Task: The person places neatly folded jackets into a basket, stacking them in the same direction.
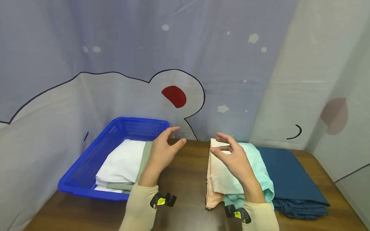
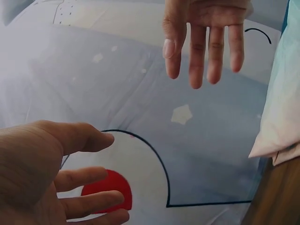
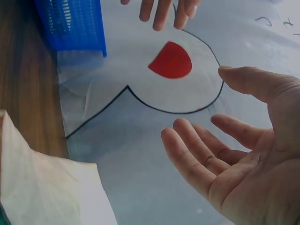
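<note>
Both hands hover over the table, palms toward each other and holding nothing. In the head view the left hand (image 1: 162, 149) is by the right side of a blue plastic basket (image 1: 79, 189), fingers relaxed. Inside the basket lie a folded white cloth (image 1: 121, 162) and a sage green cloth (image 1: 145, 157). The right hand (image 1: 232, 155) is raised above a folded cloth shading from peach (image 1: 214, 179) to mint green (image 1: 255, 160), its fingers loosely bent. In the right wrist view its fingers (image 3: 197, 159) are spread apart, with the cloth's pale corner (image 3: 70, 187) at lower left.
A folded navy cloth (image 1: 292, 179) lies on the right of the brown wooden table (image 1: 185, 192), beside the mint one. Behind the table hangs a printed curtain (image 1: 231, 64) with a red patch. Each wrist wears a black strap (image 1: 163, 200).
</note>
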`<state>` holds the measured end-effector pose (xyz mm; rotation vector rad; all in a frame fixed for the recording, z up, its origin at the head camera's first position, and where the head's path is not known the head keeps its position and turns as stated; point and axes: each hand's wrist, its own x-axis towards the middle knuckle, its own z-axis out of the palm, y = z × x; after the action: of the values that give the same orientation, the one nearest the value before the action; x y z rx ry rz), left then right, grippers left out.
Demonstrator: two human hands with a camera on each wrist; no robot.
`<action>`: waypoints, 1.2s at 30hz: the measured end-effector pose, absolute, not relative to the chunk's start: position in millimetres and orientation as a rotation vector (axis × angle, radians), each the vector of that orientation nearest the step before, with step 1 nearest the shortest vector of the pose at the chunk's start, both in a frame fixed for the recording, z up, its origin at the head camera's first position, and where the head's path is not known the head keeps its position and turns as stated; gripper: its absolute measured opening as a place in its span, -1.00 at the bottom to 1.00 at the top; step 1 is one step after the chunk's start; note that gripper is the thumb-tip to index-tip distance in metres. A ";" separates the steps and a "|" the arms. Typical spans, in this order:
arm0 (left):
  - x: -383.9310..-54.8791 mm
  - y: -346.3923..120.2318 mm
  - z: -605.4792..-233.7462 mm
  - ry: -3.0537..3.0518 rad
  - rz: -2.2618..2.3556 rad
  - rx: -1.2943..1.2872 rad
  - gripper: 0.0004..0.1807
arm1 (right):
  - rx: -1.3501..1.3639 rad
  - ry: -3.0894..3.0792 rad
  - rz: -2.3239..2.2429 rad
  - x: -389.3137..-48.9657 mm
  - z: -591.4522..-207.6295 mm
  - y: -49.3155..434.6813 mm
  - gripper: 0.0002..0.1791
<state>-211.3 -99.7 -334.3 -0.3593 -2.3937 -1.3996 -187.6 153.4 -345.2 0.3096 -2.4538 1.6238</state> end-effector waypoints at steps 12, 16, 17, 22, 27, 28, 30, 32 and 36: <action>-210.8 -65.2 -341.7 -2.368 -1.515 -0.381 -0.44 | 0.259 -2.477 1.597 -182.6 -343.3 173.1 -0.30; -212.8 -56.0 -347.7 -2.396 -1.511 -0.421 -0.43 | 0.242 -2.507 1.548 -184.2 -344.3 180.0 -0.29; -213.9 -54.1 -349.9 -2.400 -1.513 -0.425 -0.43 | 0.238 -2.515 1.536 -184.5 -344.2 182.0 -0.29; -218.2 -45.3 -362.2 -2.382 -1.543 -0.439 -0.43 | 0.199 -2.548 1.490 -183.7 -343.8 193.1 -0.24; -219.6 -37.9 -370.4 -2.367 -1.588 -0.434 -0.44 | 0.128 -2.567 1.445 -184.0 -343.5 202.1 -0.16; -220.1 -36.6 -371.8 -2.359 -1.602 -0.432 -0.44 | 0.117 -2.573 1.431 -184.4 -343.3 203.9 -0.15; -220.8 -34.4 -374.4 -2.351 -1.630 -0.421 -0.44 | 0.096 -2.585 1.405 -184.9 -343.6 207.5 -0.14; -221.5 -32.4 -377.2 -2.353 -1.649 -0.414 -0.44 | 0.078 -2.604 1.380 -185.6 -344.2 211.2 -0.14; -221.5 -29.8 -383.6 -2.377 -1.651 -0.395 -0.46 | 0.037 -2.667 1.347 -186.9 -347.4 217.2 -0.12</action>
<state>-221.5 -29.8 -383.6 -0.3946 -2.3771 -1.6510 -186.9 217.2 -347.4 0.0374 -2.6667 1.3466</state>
